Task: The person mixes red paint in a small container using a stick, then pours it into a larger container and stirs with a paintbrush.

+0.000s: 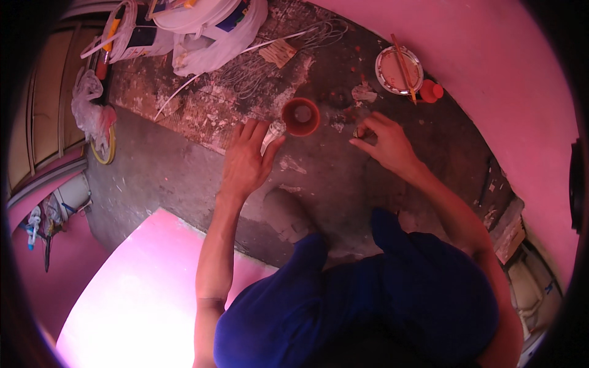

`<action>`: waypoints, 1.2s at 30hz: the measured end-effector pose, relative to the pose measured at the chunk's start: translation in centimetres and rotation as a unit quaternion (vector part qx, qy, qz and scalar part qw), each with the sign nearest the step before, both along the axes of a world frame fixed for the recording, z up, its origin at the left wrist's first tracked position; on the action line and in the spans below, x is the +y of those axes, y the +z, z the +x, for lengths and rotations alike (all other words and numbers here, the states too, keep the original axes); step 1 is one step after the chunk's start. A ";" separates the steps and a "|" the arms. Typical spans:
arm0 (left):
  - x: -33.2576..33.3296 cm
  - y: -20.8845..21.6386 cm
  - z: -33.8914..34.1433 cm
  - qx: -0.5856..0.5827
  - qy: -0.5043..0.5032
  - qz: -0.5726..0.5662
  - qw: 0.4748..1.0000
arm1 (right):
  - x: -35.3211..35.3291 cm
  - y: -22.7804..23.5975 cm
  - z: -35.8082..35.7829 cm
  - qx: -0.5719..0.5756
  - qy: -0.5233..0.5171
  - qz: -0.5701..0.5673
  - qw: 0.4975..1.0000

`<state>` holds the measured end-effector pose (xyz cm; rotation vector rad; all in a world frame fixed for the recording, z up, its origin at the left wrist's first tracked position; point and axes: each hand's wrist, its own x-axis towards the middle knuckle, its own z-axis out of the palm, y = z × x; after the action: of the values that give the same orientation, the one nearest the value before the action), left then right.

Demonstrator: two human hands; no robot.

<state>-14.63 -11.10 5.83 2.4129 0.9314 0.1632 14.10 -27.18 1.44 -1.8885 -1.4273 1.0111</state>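
My left hand (243,158) is wrapped round a small clear, shiny bottle (273,132), its upper end leaning towards a reddish-brown pot (314,124). The pot stands upright on the dark, stained surface, and a pale round patch shows at its bottom. To the right of it, my right hand (389,142) is raised with thumb and fingers pinched together. Between those fingertips is a tiny dark piece (356,132), perhaps a cap, too small to make out for sure.
A paint-smeared round lid (386,72) with a stick (402,64) across it lies beside a small red container (431,91) near the pink wall. White buckets (199,15), a plastic bag (196,52), tangled wire (251,72) and a cardboard scrap (278,53) lie at the back.
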 end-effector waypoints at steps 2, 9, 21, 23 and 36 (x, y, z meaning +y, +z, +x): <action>0.0 0.4 0.3 0.015 0.003 0.006 1.000 | 0.0 -0.2 0.0 0.002 0.000 0.000 1.000; 0.3 1.2 1.1 0.040 -0.004 0.031 0.999 | 0.3 0.1 -0.2 -0.015 0.009 -0.009 1.000; -0.4 0.8 1.0 -0.046 0.038 -0.004 0.998 | 0.2 0.2 0.0 -0.004 -0.009 0.006 1.000; -0.4 0.7 1.0 -0.061 0.042 -0.008 0.997 | 0.1 0.1 0.1 -0.004 -0.010 0.008 1.000; -0.7 1.5 1.5 0.052 0.016 0.058 0.997 | 0.1 0.5 0.0 0.012 -0.021 0.013 1.000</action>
<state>-13.11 -11.78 7.36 2.5341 1.0350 0.1067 14.06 -27.06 1.90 -1.8731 -1.3744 0.9867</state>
